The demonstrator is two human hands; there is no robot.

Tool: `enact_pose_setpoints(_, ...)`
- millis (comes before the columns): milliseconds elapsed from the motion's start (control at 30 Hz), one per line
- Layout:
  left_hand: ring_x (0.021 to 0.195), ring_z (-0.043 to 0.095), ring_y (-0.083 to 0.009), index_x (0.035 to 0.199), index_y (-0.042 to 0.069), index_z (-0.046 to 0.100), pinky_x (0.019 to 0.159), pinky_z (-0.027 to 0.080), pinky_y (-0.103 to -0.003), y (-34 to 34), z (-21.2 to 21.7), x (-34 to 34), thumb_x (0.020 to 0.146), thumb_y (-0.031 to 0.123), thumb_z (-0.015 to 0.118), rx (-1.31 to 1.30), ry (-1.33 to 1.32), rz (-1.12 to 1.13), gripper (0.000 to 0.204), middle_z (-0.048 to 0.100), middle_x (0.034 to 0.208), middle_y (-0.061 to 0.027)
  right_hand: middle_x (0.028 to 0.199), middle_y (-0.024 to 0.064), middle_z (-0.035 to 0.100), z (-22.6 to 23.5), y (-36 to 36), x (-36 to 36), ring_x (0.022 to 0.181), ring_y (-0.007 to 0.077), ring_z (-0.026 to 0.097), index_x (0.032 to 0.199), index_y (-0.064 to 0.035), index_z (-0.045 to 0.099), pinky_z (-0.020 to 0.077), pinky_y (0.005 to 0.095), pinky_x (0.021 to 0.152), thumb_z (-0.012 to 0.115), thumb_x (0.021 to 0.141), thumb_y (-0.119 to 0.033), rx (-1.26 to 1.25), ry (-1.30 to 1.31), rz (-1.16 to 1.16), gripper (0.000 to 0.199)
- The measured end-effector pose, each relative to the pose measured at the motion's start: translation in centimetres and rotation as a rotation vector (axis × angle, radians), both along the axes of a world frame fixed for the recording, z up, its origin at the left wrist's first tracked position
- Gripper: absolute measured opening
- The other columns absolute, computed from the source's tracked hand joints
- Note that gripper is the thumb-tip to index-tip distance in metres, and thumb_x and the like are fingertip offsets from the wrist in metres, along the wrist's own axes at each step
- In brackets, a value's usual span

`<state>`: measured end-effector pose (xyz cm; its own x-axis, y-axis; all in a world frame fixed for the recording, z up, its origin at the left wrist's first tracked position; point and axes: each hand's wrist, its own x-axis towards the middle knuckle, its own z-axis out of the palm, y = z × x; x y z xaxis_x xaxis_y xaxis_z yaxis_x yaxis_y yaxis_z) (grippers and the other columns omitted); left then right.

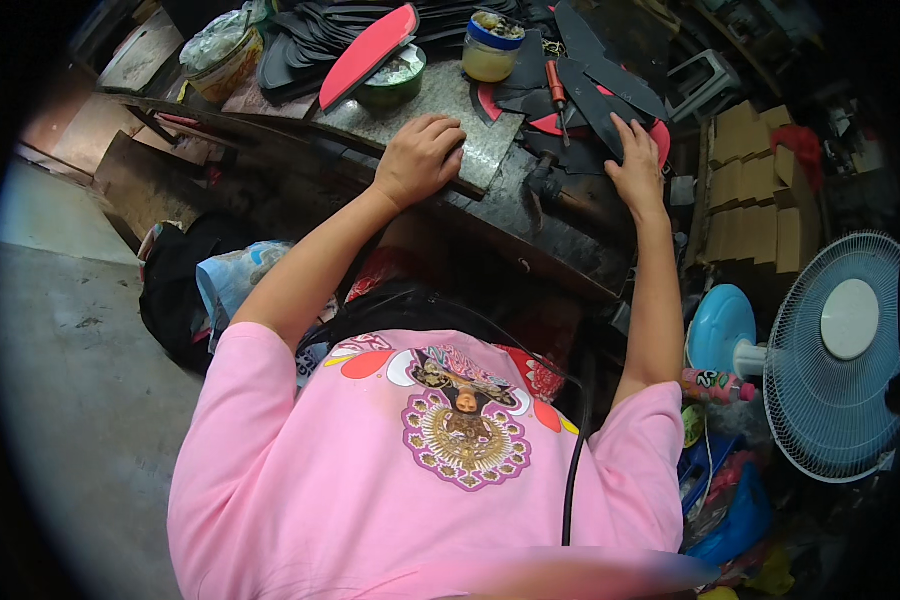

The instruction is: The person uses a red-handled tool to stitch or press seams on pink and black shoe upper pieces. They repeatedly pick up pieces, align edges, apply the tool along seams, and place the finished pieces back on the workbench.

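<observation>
My left hand (420,158) rests at the front edge of the grey board (490,150), fingers curled in; its palm is hidden. At the right of the bench my right hand (637,170) has its thumb and fingers around the near end of a long black insole-shaped piece (590,105). More black pieces (625,82) and some pink-red ones lie beneath and around it. Just left of this piece is a red-handled screwdriver-like tool (556,88). A pink-red piece with a dark edge (370,58) leans across a green bowl (395,82) beyond my left hand.
A blue-rimmed jar (492,48) of yellowish stuff stands on the board. Behind lie stacked black pieces (300,55); a bucket (225,62) stands far left. To the right are stacked cardboard pieces (745,190) and a fan (835,350). A black cable (574,460) hangs before me.
</observation>
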<state>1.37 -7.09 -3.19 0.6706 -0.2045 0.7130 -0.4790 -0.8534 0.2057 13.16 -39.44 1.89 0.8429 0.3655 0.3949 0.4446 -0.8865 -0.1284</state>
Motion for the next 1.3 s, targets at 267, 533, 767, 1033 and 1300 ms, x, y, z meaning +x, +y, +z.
enact_pose_setpoints(267, 0.11, 0.061, -0.0291, 0.1, 0.006, 0.064, 0.098, 0.047, -0.041, 0.1, 0.0, 0.1, 0.082, 0.016, 0.066, -0.001, 0.002, 0.004, 0.021, 0.066, 0.111, -0.0109, 0.11, 0.01, 0.072, 7.5, 0.1, 2.6, 0.101, 0.0287, 0.069, 0.117, -0.018, 0.071, 0.0537, 0.0368, 0.086, 0.061, 0.096, -0.015, 0.513, -0.32, 0.101, 0.023)
enact_pose_setpoints(533, 0.114, 0.06, -0.0309, 0.106, 0.004, 0.066, 0.099, 0.048, -0.042, 0.2, 0.1, -0.3, 0.083, 0.013, 0.067, -0.029, 0.053, -0.015, 0.025, 0.066, 0.116, -0.012, 0.126, 0.0034, 0.065, 5.0, 0.6, 5.7, 0.117, 0.0287, 0.057, 0.123, -0.0194, 0.068, 0.0506, 0.0395, 0.097, 0.066, 0.09, -0.015, -0.016, -0.55, 0.095, 0.034)
enact_pose_setpoints(767, 0.111, 0.061, -0.0297, 0.101, 0.005, 0.064, 0.098, 0.047, -0.042, 0.0, 0.2, -0.2, 0.081, 0.015, 0.067, -0.015, 0.026, 0.003, 0.022, 0.066, 0.111, -0.0105, 0.128, 0.0126, 0.061, -1.9, 1.6, 1.5, 0.125, 0.0374, 0.049, 0.122, -0.0158, 0.068, 0.0399, 0.0474, 0.107, 0.069, 0.088, -0.022, 0.124, -0.289, 0.2, 0.035)
enact_pose_setpoints(1033, 0.112, 0.06, -0.0317, 0.104, 0.004, 0.066, 0.098, 0.048, -0.042, 0.0, 0.2, -0.1, 0.083, 0.014, 0.066, -0.007, 0.043, -0.002, 0.024, 0.066, 0.114, -0.0123, 0.114, 0.0086, 0.065, -2.5, 3.1, -7.8, 0.113, 0.0326, 0.057, 0.113, -0.0143, 0.07, 0.0438, 0.0469, 0.101, 0.07, 0.085, -0.021, 0.168, -0.313, 0.321, 0.029)
enact_pose_setpoints(1300, 0.114, 0.06, -0.0322, 0.107, 0.004, 0.066, 0.099, 0.047, -0.042, -0.1, 0.0, 0.0, 0.086, 0.012, 0.064, 0.021, 0.059, -0.006, 0.023, 0.066, 0.117, -0.0124, 0.099, 0.0049, 0.07, -3.4, 2.9, -8.2, 0.102, 0.0296, 0.063, 0.108, -0.0129, 0.072, 0.0515, 0.0391, 0.087, 0.069, 0.086, -0.017, 0.263, -0.351, 0.214, 0.023)
